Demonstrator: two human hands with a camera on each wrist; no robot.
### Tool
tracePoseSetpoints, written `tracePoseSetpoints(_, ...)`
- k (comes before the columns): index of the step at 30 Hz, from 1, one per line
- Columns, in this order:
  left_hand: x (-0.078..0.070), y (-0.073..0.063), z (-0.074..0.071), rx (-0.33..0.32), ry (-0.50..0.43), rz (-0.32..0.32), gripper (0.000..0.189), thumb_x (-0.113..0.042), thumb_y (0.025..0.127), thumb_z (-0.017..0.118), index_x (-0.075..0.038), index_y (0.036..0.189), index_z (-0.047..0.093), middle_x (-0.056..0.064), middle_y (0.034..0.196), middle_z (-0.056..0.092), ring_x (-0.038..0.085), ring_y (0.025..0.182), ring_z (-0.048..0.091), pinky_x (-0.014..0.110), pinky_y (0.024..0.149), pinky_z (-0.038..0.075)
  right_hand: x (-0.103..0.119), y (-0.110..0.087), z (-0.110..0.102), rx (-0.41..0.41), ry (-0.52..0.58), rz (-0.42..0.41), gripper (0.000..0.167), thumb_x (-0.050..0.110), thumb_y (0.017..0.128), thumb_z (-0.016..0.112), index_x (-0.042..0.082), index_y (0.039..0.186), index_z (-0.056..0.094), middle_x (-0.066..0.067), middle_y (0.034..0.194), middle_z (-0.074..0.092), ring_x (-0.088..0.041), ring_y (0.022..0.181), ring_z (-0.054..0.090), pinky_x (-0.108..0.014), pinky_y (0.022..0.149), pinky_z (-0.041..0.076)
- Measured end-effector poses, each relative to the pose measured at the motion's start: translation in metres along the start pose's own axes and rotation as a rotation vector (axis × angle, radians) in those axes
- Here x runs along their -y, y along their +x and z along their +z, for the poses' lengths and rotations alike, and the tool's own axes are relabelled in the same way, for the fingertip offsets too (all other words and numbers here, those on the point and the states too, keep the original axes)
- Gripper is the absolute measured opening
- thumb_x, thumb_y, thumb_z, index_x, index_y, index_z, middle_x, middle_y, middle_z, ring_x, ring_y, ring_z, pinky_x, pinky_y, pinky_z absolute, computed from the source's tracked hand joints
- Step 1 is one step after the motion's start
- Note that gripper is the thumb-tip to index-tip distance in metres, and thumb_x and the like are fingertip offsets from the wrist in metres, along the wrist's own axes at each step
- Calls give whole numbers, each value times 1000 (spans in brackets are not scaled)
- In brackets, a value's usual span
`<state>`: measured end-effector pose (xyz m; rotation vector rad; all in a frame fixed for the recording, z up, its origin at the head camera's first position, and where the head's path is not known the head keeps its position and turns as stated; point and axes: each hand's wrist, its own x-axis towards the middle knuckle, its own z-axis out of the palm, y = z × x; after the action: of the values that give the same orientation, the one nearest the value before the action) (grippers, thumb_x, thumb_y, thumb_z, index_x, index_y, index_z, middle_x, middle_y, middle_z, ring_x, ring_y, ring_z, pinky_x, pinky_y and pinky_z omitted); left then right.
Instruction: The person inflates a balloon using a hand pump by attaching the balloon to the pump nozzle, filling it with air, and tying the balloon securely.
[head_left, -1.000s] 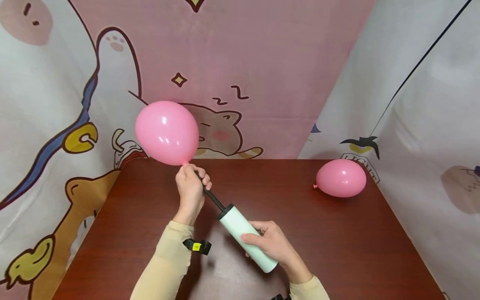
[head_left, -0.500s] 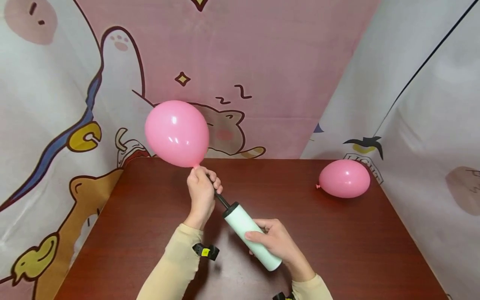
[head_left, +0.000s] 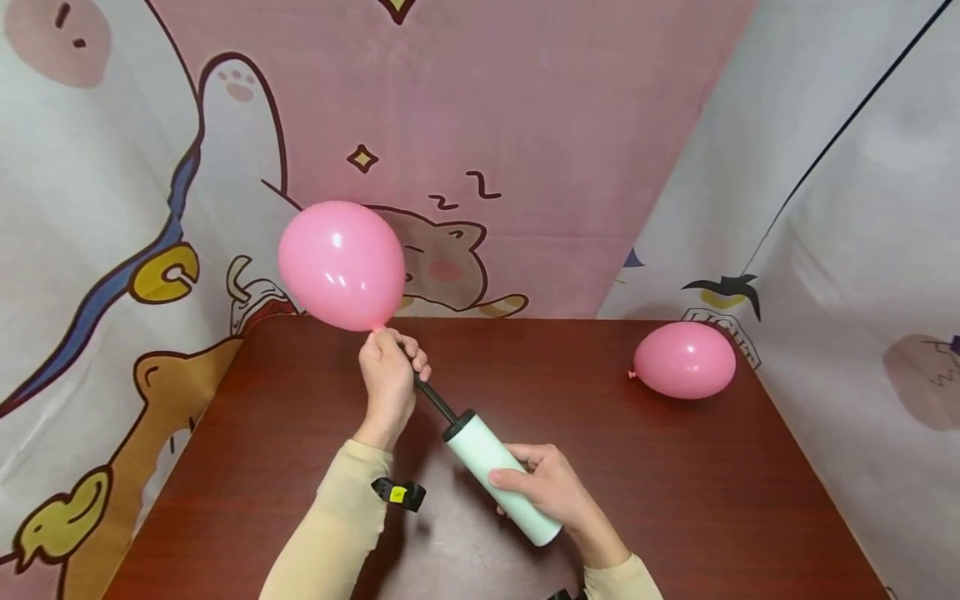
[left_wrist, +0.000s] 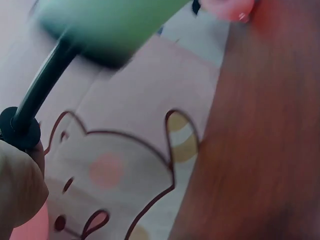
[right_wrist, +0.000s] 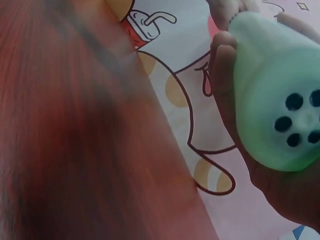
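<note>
A hand balloon pump [head_left: 501, 475] with a mint-green barrel and black rod slants between my hands over the table. My right hand [head_left: 551, 492] grips its barrel, thumb on top; the right wrist view shows the barrel's end [right_wrist: 280, 135] with several round holes. My left hand [head_left: 387, 375] holds the far end of the black rod [head_left: 437, 400] and pinches the neck of an inflated pink balloon [head_left: 341, 265] there. The nozzle is hidden by the fingers. In the left wrist view, a round black collar [left_wrist: 22, 131] meets the left hand [left_wrist: 20, 185]. Part of the rod shows outside the barrel.
A second, smaller pink balloon [head_left: 684, 360], with its neck closed off, lies at the table's right rear. The brown wooden table [head_left: 637, 475] ends at a cartoon-printed cloth [head_left: 540, 167] behind and on both sides.
The rod slid farther into the barrel as the left hand and balloon moved right towards the pump, then came out again as they moved back left. The second balloon stays put.
</note>
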<state>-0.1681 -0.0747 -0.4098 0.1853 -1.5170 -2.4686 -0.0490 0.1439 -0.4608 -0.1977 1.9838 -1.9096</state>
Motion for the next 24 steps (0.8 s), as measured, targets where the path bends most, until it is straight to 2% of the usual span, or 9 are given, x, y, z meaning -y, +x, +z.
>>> tracePoseSetpoints(4, -14, 13, -8, -51, 9, 48, 40, -19, 111, 26, -8, 79, 46, 1, 65, 47, 11, 47, 44, 20, 38, 39, -3, -6, -6, 30, -29, -17, 37, 13, 92, 76, -6, 122, 70, -13, 81, 72, -20, 60, 71, -36, 55, 61)
tracePoseSetpoints(9, -17, 14, -9, -57, 0, 44, 39, -20, 111, 27, -8, 79, 47, 2, 65, 47, 12, 47, 44, 21, 39, 40, -3, -6, -10, 39, -40, -46, 37, 12, 92, 76, -7, 123, 69, -12, 82, 73, -19, 59, 71, -37, 54, 61)
tracePoseSetpoints(12, -11, 9, -4, -44, -6, 38, 37, -21, 111, 28, -8, 81, 46, 2, 66, 47, 11, 48, 44, 21, 39, 40, -2, -3, -8, 31, -38, -39, 37, 12, 92, 76, -7, 123, 69, -11, 82, 73, -20, 59, 71, -37, 55, 61)
tracePoseSetpoints(17, 5, -6, 6, 27, 9, 14, 39, -27, 114, 29, -7, 84, 45, 3, 68, 48, 12, 49, 45, 21, 41, 41, 3, 4, -2, 0, -24, -35, 39, 14, 93, 76, -7, 124, 69, -14, 83, 72, -22, 59, 71, -37, 56, 61)
tracePoseSetpoints(24, 23, -21, 18, 84, 33, -32, 41, -26, 112, 30, -7, 79, 46, 2, 63, 47, 13, 47, 44, 22, 40, 40, 10, 13, 6, -72, -1, -13, 43, 14, 91, 77, -7, 128, 67, -17, 84, 72, -23, 58, 70, -36, 56, 61)
